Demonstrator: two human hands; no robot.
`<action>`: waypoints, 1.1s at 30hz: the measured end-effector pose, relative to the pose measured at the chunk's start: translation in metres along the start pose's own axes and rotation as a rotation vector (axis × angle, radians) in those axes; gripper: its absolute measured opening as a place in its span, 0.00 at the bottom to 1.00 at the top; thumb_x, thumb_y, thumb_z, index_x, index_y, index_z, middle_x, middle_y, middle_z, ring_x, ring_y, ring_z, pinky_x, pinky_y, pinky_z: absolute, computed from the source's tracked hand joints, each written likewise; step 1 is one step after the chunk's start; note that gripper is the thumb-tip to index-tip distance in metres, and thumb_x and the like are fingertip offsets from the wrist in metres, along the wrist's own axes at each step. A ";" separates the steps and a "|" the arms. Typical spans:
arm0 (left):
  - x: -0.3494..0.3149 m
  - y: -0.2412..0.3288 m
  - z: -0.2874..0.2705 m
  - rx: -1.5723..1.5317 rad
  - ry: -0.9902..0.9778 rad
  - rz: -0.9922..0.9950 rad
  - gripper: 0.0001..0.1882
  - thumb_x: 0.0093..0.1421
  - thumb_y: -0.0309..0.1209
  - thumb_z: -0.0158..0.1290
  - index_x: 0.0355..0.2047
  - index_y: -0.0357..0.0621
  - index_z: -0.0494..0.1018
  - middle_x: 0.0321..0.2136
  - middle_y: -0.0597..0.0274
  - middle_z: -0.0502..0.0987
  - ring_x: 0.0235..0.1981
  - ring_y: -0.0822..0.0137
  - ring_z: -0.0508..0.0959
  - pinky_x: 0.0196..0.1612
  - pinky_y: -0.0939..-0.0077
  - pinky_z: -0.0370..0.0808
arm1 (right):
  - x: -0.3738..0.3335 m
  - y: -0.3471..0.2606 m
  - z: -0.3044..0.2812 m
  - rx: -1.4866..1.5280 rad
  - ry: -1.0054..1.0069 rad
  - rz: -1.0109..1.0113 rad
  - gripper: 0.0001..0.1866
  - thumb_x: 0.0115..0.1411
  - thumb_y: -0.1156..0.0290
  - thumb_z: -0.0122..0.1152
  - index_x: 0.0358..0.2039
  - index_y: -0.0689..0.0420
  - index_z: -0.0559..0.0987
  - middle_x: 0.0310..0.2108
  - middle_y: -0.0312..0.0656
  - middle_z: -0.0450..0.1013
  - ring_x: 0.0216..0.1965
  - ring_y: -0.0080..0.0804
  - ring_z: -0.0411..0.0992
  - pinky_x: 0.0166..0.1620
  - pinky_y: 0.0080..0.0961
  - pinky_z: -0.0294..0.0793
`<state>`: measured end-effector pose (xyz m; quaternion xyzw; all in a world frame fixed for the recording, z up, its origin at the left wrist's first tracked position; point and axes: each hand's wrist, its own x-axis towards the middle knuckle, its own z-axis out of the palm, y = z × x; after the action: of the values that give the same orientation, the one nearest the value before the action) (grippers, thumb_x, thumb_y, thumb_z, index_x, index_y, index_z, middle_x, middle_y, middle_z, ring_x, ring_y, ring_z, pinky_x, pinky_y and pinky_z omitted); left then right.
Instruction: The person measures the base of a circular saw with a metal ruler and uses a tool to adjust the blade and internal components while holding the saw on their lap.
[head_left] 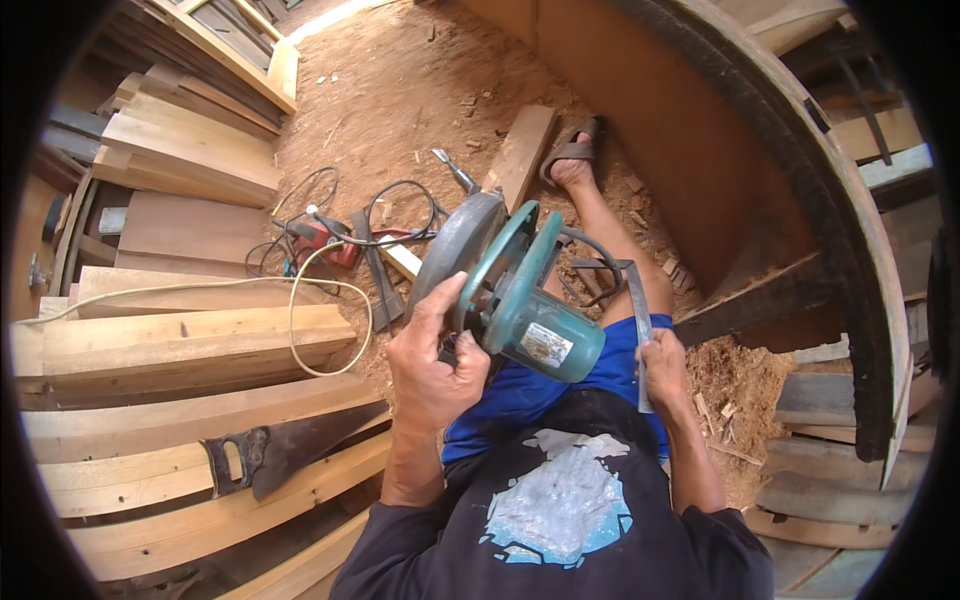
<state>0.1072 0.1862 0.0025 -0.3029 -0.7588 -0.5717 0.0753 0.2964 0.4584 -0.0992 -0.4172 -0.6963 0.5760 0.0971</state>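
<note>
Pale label (545,344) with dark print on the green motor housing of a power saw (520,322); lettering too small to make out. Black shirt (450,540) carries a large, jagged-edged print (560,500) in grey and light blue.

Left hand (432,360): grasping the saw at its near left edge. Index finger stretched along the dark round guard, thumb bent in against the body, other fingers partly hidden; firmness of hold cannot be told. Right hand (663,368): fingers clenched round the lower part of a flat grey metal strip (640,300), which stands lengthwise just right of the saw, its lower end showing below the fist.

Saw sits over the wearer's lap, in front of the blue shorts (510,402), guard to the left, motor to the right. Beyond it, a red power tool (325,245) lies among cords on ground strewn with sawdust (400,100). To the left, a handsaw (305,455) with a dark handle rests across stacked planks (190,345). One sandalled foot (573,165) shows ahead, beside a board (522,155).
</note>
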 end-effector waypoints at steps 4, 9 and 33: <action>0.001 0.003 -0.006 -0.018 0.082 0.009 0.31 0.53 0.17 0.52 0.61 0.33 0.75 0.39 0.50 0.86 0.36 0.63 0.87 0.43 0.69 0.83 | 0.004 0.054 0.016 -0.289 0.036 -0.094 0.15 0.69 0.73 0.55 0.54 0.68 0.75 0.34 0.53 0.80 0.37 0.48 0.80 0.48 0.42 0.80; -0.003 -0.002 -0.016 0.019 -0.004 0.041 0.31 0.55 0.18 0.52 0.62 0.36 0.76 0.43 0.46 0.86 0.40 0.58 0.89 0.46 0.67 0.84 | -0.015 -0.076 0.010 -0.529 0.057 -0.515 0.22 0.65 0.73 0.66 0.59 0.62 0.79 0.54 0.59 0.78 0.54 0.57 0.79 0.60 0.45 0.76; -0.034 0.005 0.030 -0.218 0.025 0.290 0.18 0.62 0.13 0.56 0.46 0.44 0.64 0.53 0.33 0.80 0.50 0.37 0.86 0.52 0.52 0.85 | -0.021 -0.159 0.027 -0.411 -0.416 -1.321 0.29 0.40 0.86 0.73 0.47 0.61 0.81 0.38 0.42 0.74 0.39 0.44 0.73 0.48 0.44 0.70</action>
<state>0.1445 0.2014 -0.0191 -0.4085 -0.6397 -0.6373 0.1332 0.2190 0.4260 0.0398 0.1994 -0.9014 0.3219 0.2098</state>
